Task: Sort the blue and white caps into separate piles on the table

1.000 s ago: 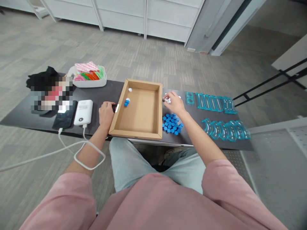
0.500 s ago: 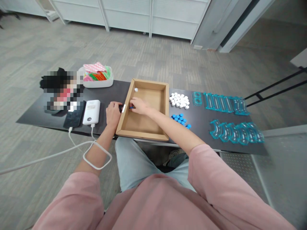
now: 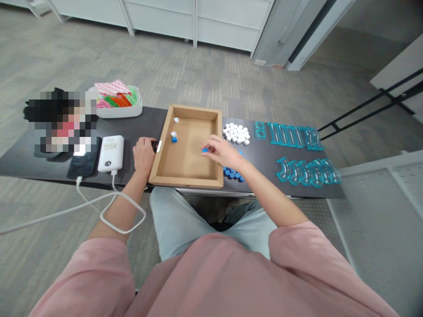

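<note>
My right hand is over the right part of a shallow cardboard box, its fingertips pinching a small blue hexagonal piece. Inside the box, near the left wall, another blue piece lies against a white hexagonal piece. A second white piece is at the far left corner. My left hand rests outside the left wall, fingers curled over a dark object that is mostly hidden. Right of the box, a pile of blue pieces is partly covered by my right hand.
White pieces are heaped right of the box. Beyond them are teal clear straight parts and curved parts. At left lie a white power bank with a cable, a dark phone and a white basket.
My right hand has moved from the box's left wall to its right side and now pinches a blue piece. A blue piece and a white piece now show near the left wall. The view has shifted.
</note>
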